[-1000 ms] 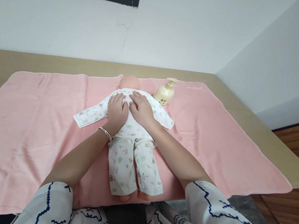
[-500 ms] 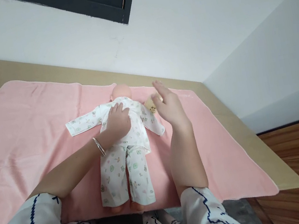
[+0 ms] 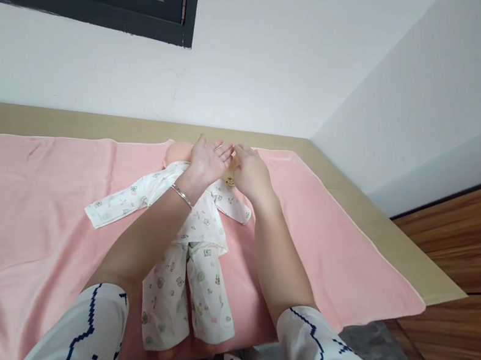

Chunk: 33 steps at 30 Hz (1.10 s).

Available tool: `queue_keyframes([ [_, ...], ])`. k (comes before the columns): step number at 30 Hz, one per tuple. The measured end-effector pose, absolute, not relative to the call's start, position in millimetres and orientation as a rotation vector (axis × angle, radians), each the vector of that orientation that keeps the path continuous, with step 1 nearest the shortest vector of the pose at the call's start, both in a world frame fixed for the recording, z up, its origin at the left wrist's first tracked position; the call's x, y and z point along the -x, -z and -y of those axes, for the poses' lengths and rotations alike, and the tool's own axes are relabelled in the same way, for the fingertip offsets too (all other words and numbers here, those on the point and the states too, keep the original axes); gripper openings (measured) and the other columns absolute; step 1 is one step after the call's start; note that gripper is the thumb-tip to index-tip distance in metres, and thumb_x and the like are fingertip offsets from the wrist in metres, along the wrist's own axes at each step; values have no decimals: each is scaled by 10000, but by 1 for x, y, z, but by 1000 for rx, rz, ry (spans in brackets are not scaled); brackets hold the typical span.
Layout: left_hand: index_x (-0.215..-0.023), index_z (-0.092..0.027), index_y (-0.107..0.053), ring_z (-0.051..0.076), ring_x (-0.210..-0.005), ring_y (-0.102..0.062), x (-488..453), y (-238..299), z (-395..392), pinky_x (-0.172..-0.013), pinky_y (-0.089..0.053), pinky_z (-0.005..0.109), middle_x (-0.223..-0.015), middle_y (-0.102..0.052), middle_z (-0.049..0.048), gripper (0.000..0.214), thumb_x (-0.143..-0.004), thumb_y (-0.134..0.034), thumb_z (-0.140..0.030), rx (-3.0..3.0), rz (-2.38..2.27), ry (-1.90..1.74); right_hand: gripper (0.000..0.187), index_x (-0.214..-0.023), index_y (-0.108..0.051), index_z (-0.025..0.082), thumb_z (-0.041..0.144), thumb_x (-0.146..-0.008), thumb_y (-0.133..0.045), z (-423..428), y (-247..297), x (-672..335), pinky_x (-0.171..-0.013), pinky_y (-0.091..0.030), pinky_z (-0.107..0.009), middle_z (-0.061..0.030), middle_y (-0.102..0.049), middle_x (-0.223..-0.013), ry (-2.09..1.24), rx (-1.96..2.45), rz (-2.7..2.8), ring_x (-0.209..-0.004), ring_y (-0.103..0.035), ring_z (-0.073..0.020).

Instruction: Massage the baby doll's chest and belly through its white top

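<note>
A baby doll lies on a pink blanket, dressed in a white printed top and matching trousers. The doll's bald head shows at the far end, partly behind my left hand. That hand is raised over the doll's shoulder, palm up, fingers stretched and empty. Opposite it, my right hand is held up with its fingers apart, their tips close to the left fingertips; whether they touch is unclear. Behind the hands is a small yellowish object with dark marks, mostly hidden.
The blanket covers much of a light wooden table, which stands against a white wall. A dark window frame is above. Brown wood-grain panels stand at the right, below table height.
My left hand has lifted off the doll's back, turned palm up and moved right. My right hand has moved left to meet it. The whole view has shifted slightly.
</note>
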<state>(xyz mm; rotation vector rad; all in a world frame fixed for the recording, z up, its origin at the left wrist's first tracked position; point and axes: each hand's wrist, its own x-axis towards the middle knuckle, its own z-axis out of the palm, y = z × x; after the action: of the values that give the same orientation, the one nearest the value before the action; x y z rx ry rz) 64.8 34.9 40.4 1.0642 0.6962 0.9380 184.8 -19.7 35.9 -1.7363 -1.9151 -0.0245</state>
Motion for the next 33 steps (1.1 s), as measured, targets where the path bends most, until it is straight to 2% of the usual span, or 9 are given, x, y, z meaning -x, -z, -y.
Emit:
queue_keyframes([
  [3, -1525, -83, -390, 242, -1394, -568, -62, -42, -31, -1089, -551, 444, -1448, -596, 211, 871, -964, 122, -511, -1121, -703, -958, 514, -1350, -580, 83, 130, -886, -364, 18, -32, -181, -1142, -440, -548, -210, -617, -1375, 113, 1720, 1899, -1332, -527, -340],
  [7, -1429, -135, -527, 281, -1364, -592, -42, -39, -16, -1072, -547, 516, -1306, -691, 197, 820, -995, 61, -505, -1236, -780, -1008, 497, -1323, -583, 76, 124, -873, -378, 19, -29, -175, -1135, -438, -535, -214, -625, -1323, 169, 1737, 1873, -1319, -518, -340],
  [12, -1493, -148, -447, 284, -1379, -581, -1, -42, 16, -1083, -551, 477, -1436, -602, 195, 841, -982, 99, -535, -1187, -666, -911, 536, -1378, -533, 38, 109, -874, -366, 21, -29, -169, -1130, -430, -560, -244, -567, -1397, 180, 1793, 1881, -1364, -472, -362],
  [19, -1434, -136, -515, 282, -1326, -629, 38, -65, 56, -1094, -559, 468, -1414, -635, 178, 674, -1009, -74, -418, -935, -716, -971, 520, -1346, -560, 69, 112, -868, -361, 25, -27, -165, -1081, -458, -578, -239, -594, -1342, 245, 1791, 1899, -1313, -514, -361],
  [22, -1458, -114, -486, 284, -1354, -605, 44, -71, 66, -1110, -552, 450, -1467, -594, 176, 666, -1004, -110, -425, -834, -702, -952, 427, -1197, -659, 62, 132, -873, -390, 24, -22, -166, -1137, -408, -597, -270, -532, -1426, 256, 1799, 1938, -1394, -459, -385],
  [24, -1455, -129, -495, 301, -1370, -589, 47, -71, 71, -1110, -550, 467, -1452, -607, 170, 663, -1005, -118, -438, -859, -708, -959, 371, -1115, -699, 60, 162, -881, -430, 23, -19, -166, -1195, -321, -639, -280, -430, -1537, 228, 1803, 1963, -1490, -344, -421],
  [28, -1435, -130, -510, 326, -1372, -583, 47, -73, 79, -1126, -531, 519, -1407, -640, 176, 600, -1006, -184, -394, -796, -782, -986, 431, -1299, -636, 121, 245, -923, -466, 32, -26, -159, -1204, -197, -751, -229, -311, -1650, 74, 1710, 1922, -1584, -155, -424],
  [31, -1440, -106, -498, 328, -1373, -582, 46, -82, 90, -1126, -532, 522, -1373, -658, 194, 602, -1012, -192, -400, -785, -788, -937, 479, -1443, -522, 212, 332, -1002, -378, 56, -40, -141, -1229, -224, -715, -156, -308, -1675, 29, 1542, 1851, -1603, -168, -344],
  [33, -1443, -142, -504, 302, -1414, -544, 46, -92, 102, -1127, -536, 500, -1381, -654, 169, 642, -1031, -117, -447, -930, -700, -929, 532, -1546, -378, 257, 368, -1040, -257, 78, -47, -123, -1236, -275, -670, -124, -279, -1692, 7, 1432, 1899, -1599, -207, -307],
])
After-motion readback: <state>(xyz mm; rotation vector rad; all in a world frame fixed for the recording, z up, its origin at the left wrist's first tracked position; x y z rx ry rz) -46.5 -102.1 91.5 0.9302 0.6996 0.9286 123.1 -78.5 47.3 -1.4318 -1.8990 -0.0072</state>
